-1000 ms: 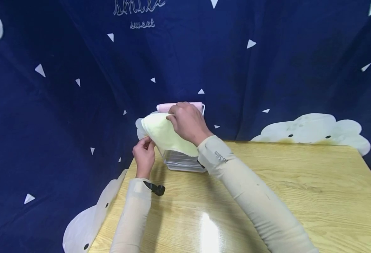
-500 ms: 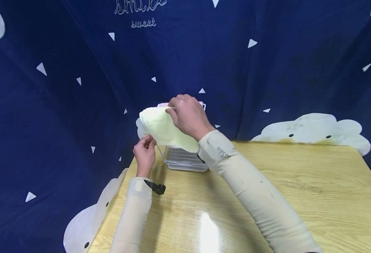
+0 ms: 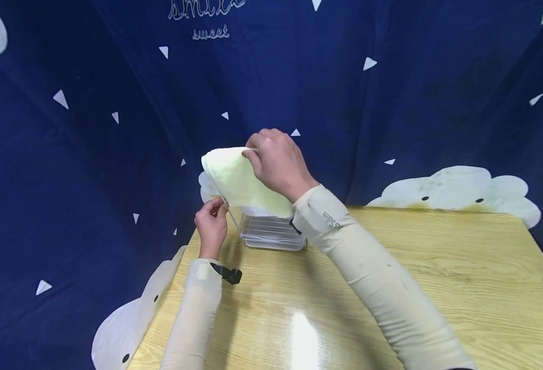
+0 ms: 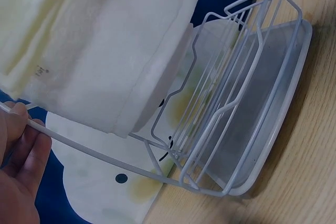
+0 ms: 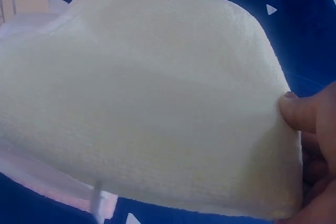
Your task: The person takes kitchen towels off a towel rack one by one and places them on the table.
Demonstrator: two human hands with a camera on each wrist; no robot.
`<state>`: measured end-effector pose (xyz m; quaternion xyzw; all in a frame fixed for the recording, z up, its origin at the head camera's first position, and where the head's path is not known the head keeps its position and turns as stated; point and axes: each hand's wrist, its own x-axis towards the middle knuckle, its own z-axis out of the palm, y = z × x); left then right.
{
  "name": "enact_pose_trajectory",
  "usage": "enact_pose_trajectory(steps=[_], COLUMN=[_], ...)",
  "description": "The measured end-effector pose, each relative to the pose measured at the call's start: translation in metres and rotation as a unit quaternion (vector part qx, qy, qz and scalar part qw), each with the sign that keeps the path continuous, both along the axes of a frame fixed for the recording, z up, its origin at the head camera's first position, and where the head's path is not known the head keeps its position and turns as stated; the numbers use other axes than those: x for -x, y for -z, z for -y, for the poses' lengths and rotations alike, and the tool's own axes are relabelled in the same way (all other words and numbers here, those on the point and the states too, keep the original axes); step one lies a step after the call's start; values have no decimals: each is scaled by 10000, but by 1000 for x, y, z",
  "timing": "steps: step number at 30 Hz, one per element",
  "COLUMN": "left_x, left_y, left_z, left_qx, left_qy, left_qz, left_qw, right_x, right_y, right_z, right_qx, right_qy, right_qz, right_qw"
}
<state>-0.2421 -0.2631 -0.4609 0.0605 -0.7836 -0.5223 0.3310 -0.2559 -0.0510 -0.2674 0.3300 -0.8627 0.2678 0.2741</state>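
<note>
In the head view my right hand (image 3: 278,162) pinches the top edge of a pale yellow towel (image 3: 234,177) between thumb and fingers, raised over the rack. The towel (image 5: 157,103) spreads across most of the right wrist view. My left hand (image 3: 212,228) grips the side bar of a white wire rack (image 3: 271,226). Up close in the left wrist view, fingers of the left hand (image 4: 26,161) curl at that thin bar. A whitish folded towel (image 4: 121,56) hangs at the rack's upper part. A pinkish cloth (image 5: 68,195) shows below the yellow towel in the right wrist view.
A shallow pale tray (image 4: 281,124) lies under the rack's wire base. Both stand near the back left of a wooden table (image 3: 391,277). Behind hangs a dark blue curtain (image 3: 326,77) with white triangles and clouds.
My right hand has risen, lifting the yellow towel higher and covering the pink towel behind it. The rack's wire base shows more below. My left hand has stayed at the bar.
</note>
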Motion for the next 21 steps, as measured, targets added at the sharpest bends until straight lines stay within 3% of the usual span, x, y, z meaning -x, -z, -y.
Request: enact_pose_trajectory(steps=[21], left_x=[1], left_y=[0], left_z=[-1], left_qx=[-129], left_qy=[-2], left_qz=[59], left_qw=[9999], right_x=[-11], right_y=[-30], right_z=[-8], right_qx=[187], right_qy=[9], right_qz=[-319], right_qw=[9993])
